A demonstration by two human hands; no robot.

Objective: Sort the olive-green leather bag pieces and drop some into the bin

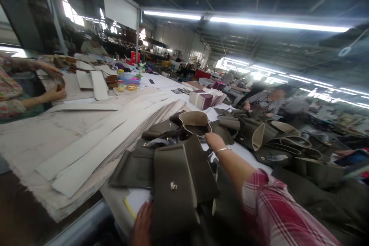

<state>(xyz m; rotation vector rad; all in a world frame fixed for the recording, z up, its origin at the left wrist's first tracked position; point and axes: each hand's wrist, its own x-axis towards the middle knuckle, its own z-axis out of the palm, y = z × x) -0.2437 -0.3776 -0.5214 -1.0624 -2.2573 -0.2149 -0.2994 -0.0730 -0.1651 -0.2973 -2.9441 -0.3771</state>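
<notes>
The olive-green bag panel [178, 184], with a small metal clasp on its front, lies at the near edge of the bench [34, 138], on top of other pieces of the same green material. The left hand [142, 225] rests at the panel's lower left edge, touching it; only part of the hand shows, so whether it grips cannot be told. The right hand [213, 140], with a thin bracelet at the wrist and a red plaid sleeve behind it, reaches past the panel to a heap of half-made green bags [259, 134], its fingers bent down onto one of them; the grip itself is hidden.

The bench is long and covered in pale, worn cloth. Long off-white strips [115, 130] lie fanned across its middle, and a yellow pencil [129, 208] lies just left of the panel. Farther back stand a stack of small maroon and white boxes [206, 98] and a blue bowl [130, 79] holding something pink, with a small yellow dish just beside it.

The room is a large workshop with a dark roof and rows of tube lights [259, 23]. At the left edge another person's hands [56, 84] work on a brown piece; a second person in a checked shirt [266, 102] sits across the bench.
</notes>
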